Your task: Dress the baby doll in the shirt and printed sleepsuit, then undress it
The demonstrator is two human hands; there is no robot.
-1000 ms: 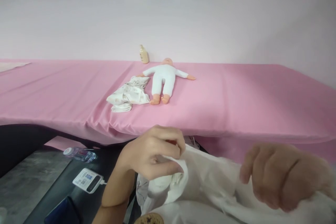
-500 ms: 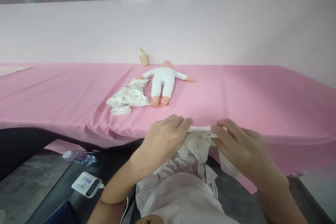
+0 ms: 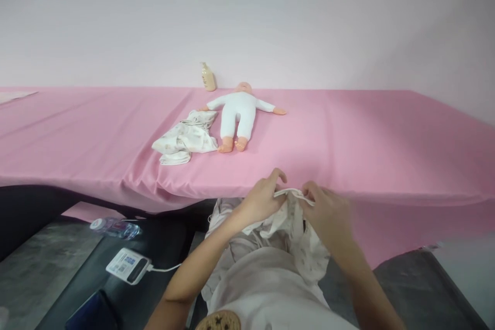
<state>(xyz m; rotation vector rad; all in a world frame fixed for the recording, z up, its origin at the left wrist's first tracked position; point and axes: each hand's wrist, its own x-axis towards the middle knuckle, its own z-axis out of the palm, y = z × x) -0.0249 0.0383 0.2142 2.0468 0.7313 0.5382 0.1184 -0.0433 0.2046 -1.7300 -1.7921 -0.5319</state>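
My left hand [image 3: 263,198] and my right hand [image 3: 327,214] are both closed on the top edge of a small white patterned garment [image 3: 294,219], which hangs down in front of the pink table's near edge. Farther back on the pink tablecloth [image 3: 348,139] a baby doll [image 3: 236,116] in a white suit lies on its back, feet toward me. A crumpled white patterned cloth [image 3: 185,139] lies just left of the doll. A small cream bottle [image 3: 208,77] stands behind the doll against the wall.
A pale partition wall [image 3: 309,36] runs along the back of the table. On the dark floor at lower left lie a water bottle [image 3: 116,227], a white power bank [image 3: 129,265] with a cable, and a dark blue object [image 3: 93,312].
My hands rose from my lap to the table's near edge, drew close together, and now pinch the garment's top edge between them. The view shifted slightly.
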